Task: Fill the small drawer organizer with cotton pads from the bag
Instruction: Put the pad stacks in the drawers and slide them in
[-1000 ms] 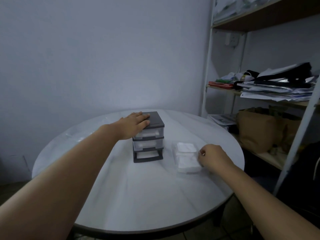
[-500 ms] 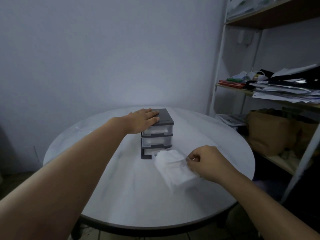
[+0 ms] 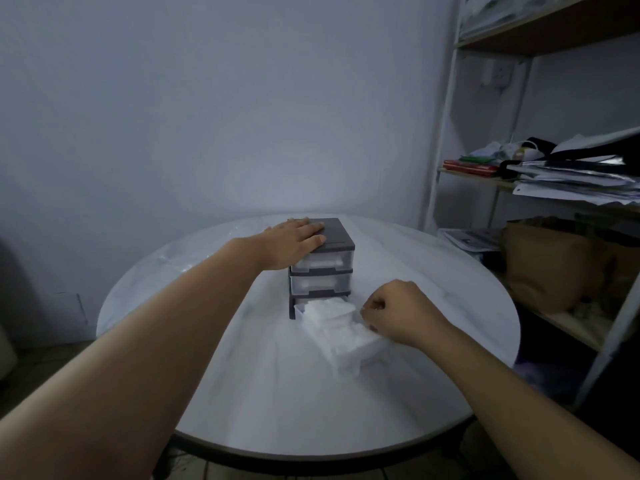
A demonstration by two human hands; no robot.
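A small drawer organizer [image 3: 322, 265] with a dark grey frame and three clear drawers stood near the middle of a round white surface [image 3: 242, 393]. The left hand [image 3: 292, 242] lay flat on the organizer's dark top, fingers spread and extended toward the right, palm pressing down; its grip was released, closing around nothing. The two upper drawers were pushed in, and pale contents showed dimly through their clear fronts. The bottom drawer [image 3: 360, 351] stood pulled out toward the person, angled slightly to the right, and held a heap of white cotton pads [image 3: 334, 320] stacked unevenly above its rim. The right hand [image 3: 398, 311] was at the right side of that open drawer, just beside the pads, with its fingers curled in a loose fist and the fingertips pinched together at the edge of the white pile; the grip was clenched, though whether it held a pad, the drawer wall or the bag's clear film could not be told from this view. The bag itself could not be made out separately from the white mass in the drawer. To the right of the surface stood a white-framed shelf [image 3: 446, 133] carrying stacked papers [image 3: 575, 181] and, lower down, a brown paper bag [image 3: 547, 265].
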